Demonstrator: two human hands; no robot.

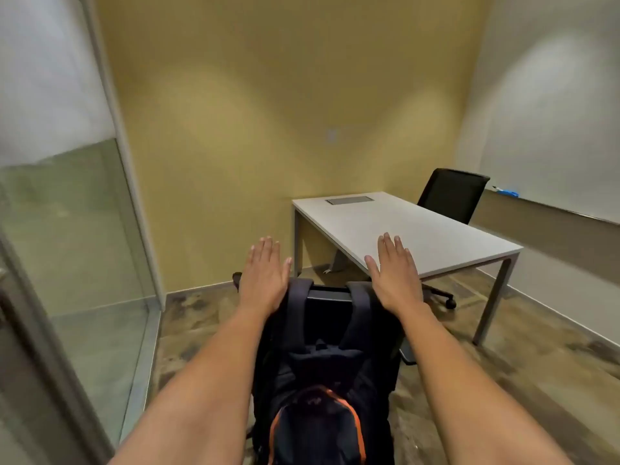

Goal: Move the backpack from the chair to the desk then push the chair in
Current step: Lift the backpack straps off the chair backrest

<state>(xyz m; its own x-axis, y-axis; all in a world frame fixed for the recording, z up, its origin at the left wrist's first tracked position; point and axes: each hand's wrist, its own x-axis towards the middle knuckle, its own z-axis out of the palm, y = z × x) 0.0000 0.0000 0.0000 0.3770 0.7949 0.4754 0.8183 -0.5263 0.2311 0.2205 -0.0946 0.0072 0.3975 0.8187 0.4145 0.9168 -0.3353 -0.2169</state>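
Observation:
A dark backpack (322, 380) with orange trim lies on a black office chair (330, 298) right below me, its two shoulder straps running up over the chair's back. My left hand (265, 275) hovers flat and open above the left strap. Held the same way, palm down with fingers apart, my right hand (394, 271) is above the right strap. Neither hand grips anything. The white desk (419, 229) stands ahead and to the right, its top bare except for a grey cable hatch (349, 200).
A second black chair (449, 193) is tucked in at the desk's far side. A glass partition (77, 246) runs along the left. A whiteboard ledge (536, 209) with a blue eraser lines the right wall. A yellow wall closes the back.

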